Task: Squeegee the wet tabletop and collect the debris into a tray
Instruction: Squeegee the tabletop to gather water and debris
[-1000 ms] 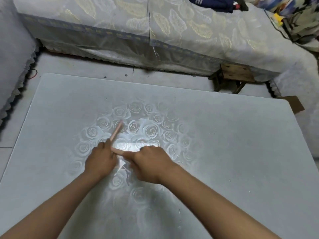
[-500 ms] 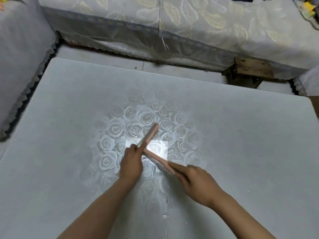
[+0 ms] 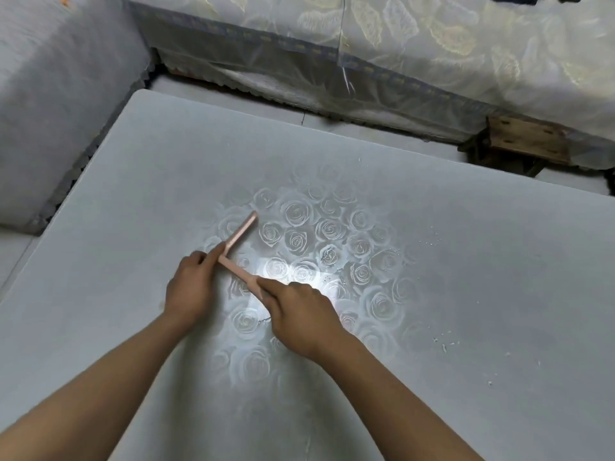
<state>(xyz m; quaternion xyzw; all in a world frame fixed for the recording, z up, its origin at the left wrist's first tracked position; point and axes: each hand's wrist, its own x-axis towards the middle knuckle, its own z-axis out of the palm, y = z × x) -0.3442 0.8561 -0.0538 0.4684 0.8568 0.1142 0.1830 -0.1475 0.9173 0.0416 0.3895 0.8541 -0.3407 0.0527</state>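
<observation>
Two thin pink blades meet in a corner on the grey tabletop [image 3: 133,227], which bears a pale rose pattern and a wet sheen. The farther pink squeegee blade [image 3: 243,231] slants up to the right, and my left hand [image 3: 191,286] grips its near end. The nearer pink blade [image 3: 240,273] runs down to the right into my right hand [image 3: 299,314], whose curled fingers hold it. Small white debris specks [image 3: 439,342] lie scattered on the table's right part. No tray is in view.
A bed with a pale leaf-patterned cover [image 3: 432,44] runs along the far side. A grey covered seat [image 3: 50,94] stands at the left. A small wooden stool [image 3: 522,141] sits beyond the table's far right edge.
Both hands and the pink blades have shifted left across the rose pattern, keeping their corner shape. The view has swung, so the debris at the right shows more.
</observation>
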